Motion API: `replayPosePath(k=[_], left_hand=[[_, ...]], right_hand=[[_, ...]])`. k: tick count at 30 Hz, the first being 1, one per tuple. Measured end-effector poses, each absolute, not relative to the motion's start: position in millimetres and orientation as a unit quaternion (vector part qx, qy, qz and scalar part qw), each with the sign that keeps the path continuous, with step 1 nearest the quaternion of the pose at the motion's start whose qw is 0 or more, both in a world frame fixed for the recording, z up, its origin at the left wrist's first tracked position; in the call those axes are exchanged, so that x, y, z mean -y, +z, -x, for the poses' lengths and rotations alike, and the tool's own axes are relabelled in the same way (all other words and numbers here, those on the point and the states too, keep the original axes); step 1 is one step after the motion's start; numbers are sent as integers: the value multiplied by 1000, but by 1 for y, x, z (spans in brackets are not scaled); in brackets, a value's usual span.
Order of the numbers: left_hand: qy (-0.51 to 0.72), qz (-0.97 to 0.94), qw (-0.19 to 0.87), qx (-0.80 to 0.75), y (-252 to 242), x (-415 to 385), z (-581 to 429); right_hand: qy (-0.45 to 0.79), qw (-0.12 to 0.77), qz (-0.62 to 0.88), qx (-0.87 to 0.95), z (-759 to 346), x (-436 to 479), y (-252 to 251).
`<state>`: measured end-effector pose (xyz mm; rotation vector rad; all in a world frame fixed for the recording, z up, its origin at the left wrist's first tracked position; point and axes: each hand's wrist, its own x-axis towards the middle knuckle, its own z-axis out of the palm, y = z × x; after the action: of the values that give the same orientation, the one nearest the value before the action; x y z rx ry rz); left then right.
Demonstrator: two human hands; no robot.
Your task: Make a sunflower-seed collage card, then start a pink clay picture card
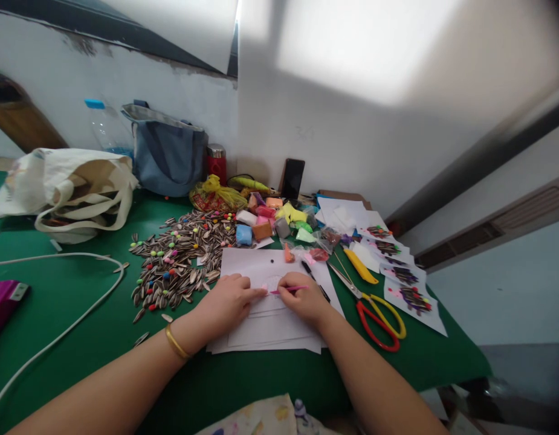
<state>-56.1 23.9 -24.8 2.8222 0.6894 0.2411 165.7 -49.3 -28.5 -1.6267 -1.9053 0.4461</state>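
On the stack of white paper [274, 332], my left hand [227, 302] lies with its index finger stretched out, the fingertip at a small piece of pink clay [264, 287]. My right hand [304, 299] pinches a thin pink plastic clay tool [300, 287], whose tip points left towards that fingertip. A faint drawn outline shows on the sheet between the hands. Beside the right hand, a black pen [316, 282] lies across the paper. Scissors [370, 305] with red and yellow handles and a yellow utility knife [361, 266] rest farther right.
Sunflower seeds mixed with coloured bits [184, 260] are heaped on the left. Behind the paper sit coloured clay blocks [262, 229]. Finished-looking seed pictures [415, 299] line the right edge. A phone [292, 178], blue bag [168, 151], cloth bag [80, 193] and white cable [75, 329] surround the work.
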Motion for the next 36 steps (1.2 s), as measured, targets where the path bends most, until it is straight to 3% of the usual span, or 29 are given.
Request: replayPosePath(k=[17,36], left_hand=[[127,-950,149,-245,-27,-26,56],[104,-958,119,-239,-25,-25,54]], right_hand=[[172,288,615,713,-165,49,-27],[176,296,615,709,-164,50,-27]])
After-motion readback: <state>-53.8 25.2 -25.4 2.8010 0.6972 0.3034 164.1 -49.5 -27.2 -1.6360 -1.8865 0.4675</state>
